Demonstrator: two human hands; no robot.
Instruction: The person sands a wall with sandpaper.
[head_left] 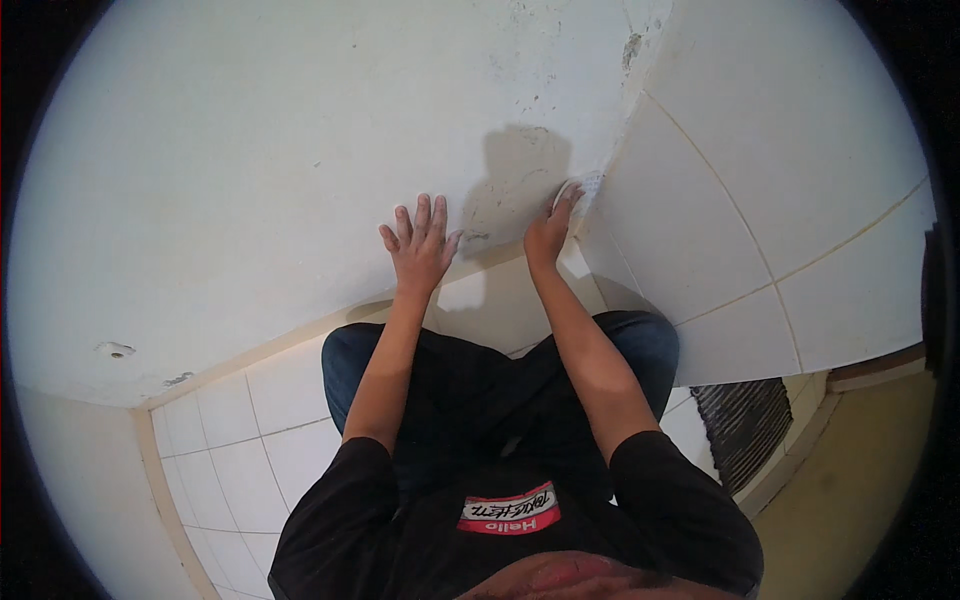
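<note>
My left hand (423, 248) lies against the painted white wall (250, 170) with its fingers spread, holding nothing. To its right, my right hand (548, 232) is at the corner where this wall meets a tiled wall (740, 170). Its fingers are closed on a small, thin white sheet (592, 184) with a faint bluish print on one face, pressed to the wall surface. What the sheet is made of cannot be made out. Dark scuffs and peeling patches (535, 135) mark the paint above my hands, partly under my shadow.
I sit with bent knees on a white tiled floor (225, 420), close to the wall. A small fitting with a hole (116, 350) sits low on the wall at far left. A dark ribbed mat (745, 420) lies at right, beside a raised threshold (790, 460).
</note>
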